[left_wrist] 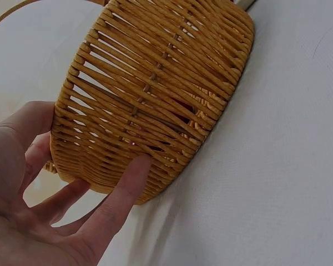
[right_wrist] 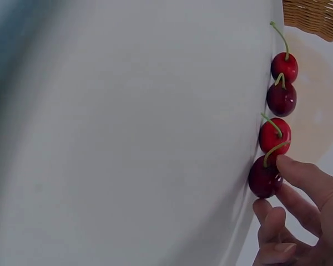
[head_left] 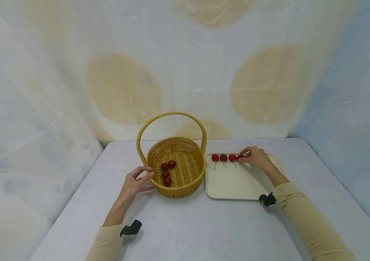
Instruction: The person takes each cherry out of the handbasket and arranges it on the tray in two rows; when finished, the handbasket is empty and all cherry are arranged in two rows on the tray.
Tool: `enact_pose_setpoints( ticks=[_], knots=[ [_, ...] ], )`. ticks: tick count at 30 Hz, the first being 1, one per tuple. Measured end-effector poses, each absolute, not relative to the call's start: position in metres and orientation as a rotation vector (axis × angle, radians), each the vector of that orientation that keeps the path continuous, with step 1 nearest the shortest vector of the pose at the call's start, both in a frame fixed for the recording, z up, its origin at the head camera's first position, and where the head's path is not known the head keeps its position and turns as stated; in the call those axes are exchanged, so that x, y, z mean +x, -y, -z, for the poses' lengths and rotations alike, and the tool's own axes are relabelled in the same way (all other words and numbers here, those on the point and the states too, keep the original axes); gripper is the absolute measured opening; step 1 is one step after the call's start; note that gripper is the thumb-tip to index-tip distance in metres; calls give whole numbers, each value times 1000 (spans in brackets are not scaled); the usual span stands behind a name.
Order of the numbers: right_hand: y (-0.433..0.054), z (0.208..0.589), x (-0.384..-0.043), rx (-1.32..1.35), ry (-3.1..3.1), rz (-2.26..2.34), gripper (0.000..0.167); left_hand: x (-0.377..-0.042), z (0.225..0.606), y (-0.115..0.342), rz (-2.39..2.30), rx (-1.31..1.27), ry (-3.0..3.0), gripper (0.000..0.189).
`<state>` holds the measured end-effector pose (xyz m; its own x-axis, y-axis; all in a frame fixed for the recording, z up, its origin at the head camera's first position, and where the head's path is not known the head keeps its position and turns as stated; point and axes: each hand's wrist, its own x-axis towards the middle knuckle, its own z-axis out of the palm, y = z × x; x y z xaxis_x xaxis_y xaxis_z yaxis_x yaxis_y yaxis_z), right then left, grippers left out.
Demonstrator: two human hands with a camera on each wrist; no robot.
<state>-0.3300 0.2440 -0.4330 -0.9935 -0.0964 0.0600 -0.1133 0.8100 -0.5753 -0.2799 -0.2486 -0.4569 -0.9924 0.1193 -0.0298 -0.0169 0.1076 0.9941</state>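
Our right hand pinches a dark-red round cherry on a cream rectangular tray, while our left hand, fingers spread, touches a round golden woven basket beside the tray.

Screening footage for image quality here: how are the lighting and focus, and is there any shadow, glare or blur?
Head: soft, even light, with small glints on the backdrop; left wrist: the basket weave fairly crisp, a soft shadow on the table; right wrist: the cherries reasonably sharp with tiny highlights, a soft shadow across the tray, a dark bluish blur at upper left.
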Motion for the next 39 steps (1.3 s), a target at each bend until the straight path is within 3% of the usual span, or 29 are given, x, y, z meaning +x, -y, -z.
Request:
enact_pose_setpoints(
  ticks=[9, 24, 39],
  knots=[
    [-232, 423, -324, 150, 2931, -839, 36, -274, 461, 251, -2035, 92, -2262, 51],
    [-192, 397, -314, 341, 2902, -835, 34, -275, 460, 250, -2032, 103, -2277, 59],
    [-148, 385, -299, 536, 2862, -843, 26, -279, 460, 249, -2049, 127, -2255, 51]
  ],
)
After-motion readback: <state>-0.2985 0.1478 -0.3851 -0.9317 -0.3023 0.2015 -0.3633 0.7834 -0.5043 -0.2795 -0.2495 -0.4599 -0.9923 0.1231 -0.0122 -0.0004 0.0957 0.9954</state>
